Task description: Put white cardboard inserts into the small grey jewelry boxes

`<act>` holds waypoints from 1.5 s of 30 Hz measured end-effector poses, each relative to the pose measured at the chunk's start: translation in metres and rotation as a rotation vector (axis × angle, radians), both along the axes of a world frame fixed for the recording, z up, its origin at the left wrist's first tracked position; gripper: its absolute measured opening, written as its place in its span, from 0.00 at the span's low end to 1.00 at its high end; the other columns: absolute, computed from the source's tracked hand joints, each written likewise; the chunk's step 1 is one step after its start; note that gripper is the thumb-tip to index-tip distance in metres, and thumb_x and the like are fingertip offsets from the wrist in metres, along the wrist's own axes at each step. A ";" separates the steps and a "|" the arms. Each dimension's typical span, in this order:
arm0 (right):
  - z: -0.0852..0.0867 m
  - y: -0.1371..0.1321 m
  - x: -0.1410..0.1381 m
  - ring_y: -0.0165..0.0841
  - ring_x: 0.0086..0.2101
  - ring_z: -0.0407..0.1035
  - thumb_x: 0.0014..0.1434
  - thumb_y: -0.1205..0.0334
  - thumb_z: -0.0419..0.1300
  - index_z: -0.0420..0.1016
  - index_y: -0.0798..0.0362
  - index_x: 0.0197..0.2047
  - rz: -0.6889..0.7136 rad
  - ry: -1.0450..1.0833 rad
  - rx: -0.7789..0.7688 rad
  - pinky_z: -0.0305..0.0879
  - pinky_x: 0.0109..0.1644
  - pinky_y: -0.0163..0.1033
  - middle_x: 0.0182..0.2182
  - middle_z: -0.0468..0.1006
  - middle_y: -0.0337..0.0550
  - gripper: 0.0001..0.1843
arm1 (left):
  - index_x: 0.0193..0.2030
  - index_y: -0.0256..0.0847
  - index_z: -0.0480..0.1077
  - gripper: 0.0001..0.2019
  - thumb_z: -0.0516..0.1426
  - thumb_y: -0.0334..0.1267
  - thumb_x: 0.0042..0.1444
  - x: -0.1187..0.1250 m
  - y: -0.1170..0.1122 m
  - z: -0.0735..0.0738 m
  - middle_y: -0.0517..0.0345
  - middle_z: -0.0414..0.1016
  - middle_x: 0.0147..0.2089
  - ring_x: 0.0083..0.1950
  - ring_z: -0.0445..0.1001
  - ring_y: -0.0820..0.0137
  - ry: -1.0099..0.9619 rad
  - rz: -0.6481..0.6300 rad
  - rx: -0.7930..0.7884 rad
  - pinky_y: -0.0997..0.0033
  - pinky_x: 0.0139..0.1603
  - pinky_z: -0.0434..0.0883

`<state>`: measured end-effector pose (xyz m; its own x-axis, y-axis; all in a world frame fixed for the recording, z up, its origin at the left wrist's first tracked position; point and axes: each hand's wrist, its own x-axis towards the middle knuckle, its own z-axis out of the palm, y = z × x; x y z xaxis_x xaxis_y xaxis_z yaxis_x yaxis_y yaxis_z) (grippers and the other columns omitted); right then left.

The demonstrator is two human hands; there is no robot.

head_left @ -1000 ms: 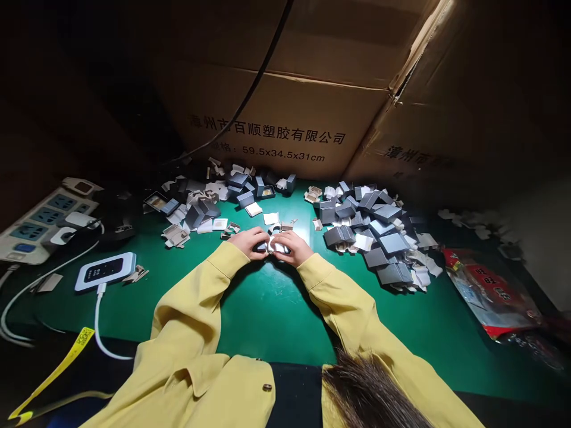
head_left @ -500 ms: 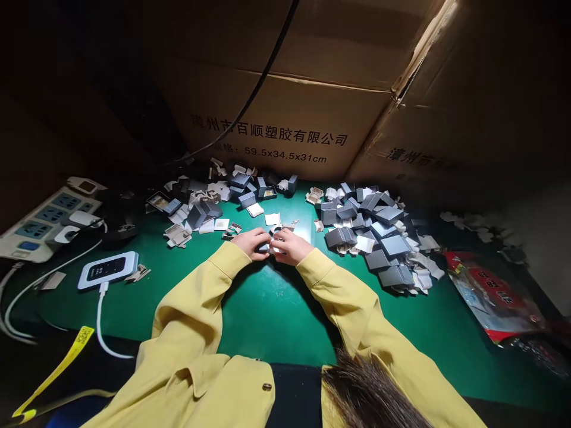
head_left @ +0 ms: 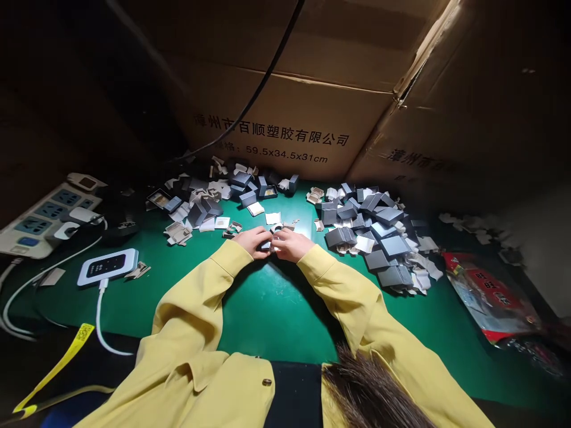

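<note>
My left hand (head_left: 252, 240) and my right hand (head_left: 291, 244) meet over the middle of the green table (head_left: 267, 303), fingers curled around one small grey box (head_left: 267, 244) with a white piece held between them. Both arms wear yellow sleeves. Loose white inserts (head_left: 273, 218) lie just beyond my fingers. A heap of small grey boxes and white card pieces (head_left: 379, 238) is to the right of my hands, and a second scattered heap (head_left: 209, 202) lies to the far left.
Large cardboard cartons (head_left: 285, 125) wall off the back, with a black cable (head_left: 254, 95) across them. A power strip (head_left: 40, 217) and a small white device (head_left: 107, 266) on a white cord sit at left. A red plastic bag (head_left: 491, 294) lies at right.
My hands stay together on the small box, with the fingers shifting slightly around it. The view has drifted a little; nothing else moved.
</note>
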<state>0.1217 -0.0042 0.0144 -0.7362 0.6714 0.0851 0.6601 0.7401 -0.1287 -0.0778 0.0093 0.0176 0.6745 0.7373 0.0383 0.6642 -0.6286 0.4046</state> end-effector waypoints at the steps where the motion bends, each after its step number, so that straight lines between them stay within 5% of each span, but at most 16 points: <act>1: 0.000 0.001 0.001 0.37 0.46 0.64 0.56 0.68 0.59 0.74 0.52 0.41 0.019 0.007 -0.005 0.68 0.41 0.38 0.47 0.74 0.46 0.09 | 0.44 0.42 0.70 0.14 0.58 0.41 0.51 0.001 -0.001 0.003 0.52 0.70 0.46 0.44 0.73 0.64 0.009 -0.001 -0.004 0.69 0.42 0.70; 8: -0.012 0.005 0.003 0.37 0.45 0.66 0.55 0.68 0.58 0.75 0.54 0.37 0.071 0.163 -0.007 0.68 0.48 0.41 0.47 0.74 0.49 0.07 | 0.46 0.41 0.70 0.14 0.57 0.42 0.53 0.002 -0.006 0.011 0.52 0.71 0.46 0.46 0.73 0.64 -0.022 -0.014 0.015 0.69 0.44 0.70; 12: -0.019 0.009 0.006 0.36 0.43 0.67 0.55 0.68 0.57 0.75 0.53 0.37 0.110 0.297 0.013 0.68 0.47 0.42 0.47 0.73 0.49 0.07 | 0.46 0.42 0.70 0.15 0.59 0.40 0.51 0.001 -0.003 0.002 0.52 0.71 0.47 0.45 0.73 0.64 -0.033 -0.018 0.044 0.70 0.43 0.70; 21: -0.009 0.020 0.009 0.37 0.41 0.65 0.51 0.66 0.59 0.75 0.54 0.38 0.286 0.246 0.007 0.66 0.45 0.43 0.39 0.75 0.46 0.09 | 0.43 0.41 0.70 0.15 0.60 0.38 0.47 -0.001 0.008 -0.014 0.53 0.70 0.44 0.43 0.73 0.64 -0.007 -0.036 0.023 0.69 0.42 0.71; 36: -0.006 0.023 0.009 0.41 0.44 0.59 0.54 0.62 0.61 0.76 0.52 0.37 0.357 0.113 0.033 0.61 0.46 0.48 0.37 0.72 0.46 0.07 | 0.48 0.41 0.62 0.24 0.61 0.39 0.42 0.006 0.004 0.014 0.52 0.74 0.44 0.40 0.75 0.61 0.016 0.038 -0.088 0.67 0.36 0.69; 45: -0.013 0.020 0.005 0.38 0.44 0.62 0.59 0.66 0.55 0.72 0.54 0.34 0.396 0.184 0.114 0.64 0.48 0.44 0.34 0.72 0.47 0.05 | 0.49 0.41 0.62 0.24 0.60 0.40 0.42 0.008 0.004 0.018 0.54 0.74 0.44 0.42 0.75 0.61 0.045 0.029 -0.089 0.69 0.38 0.69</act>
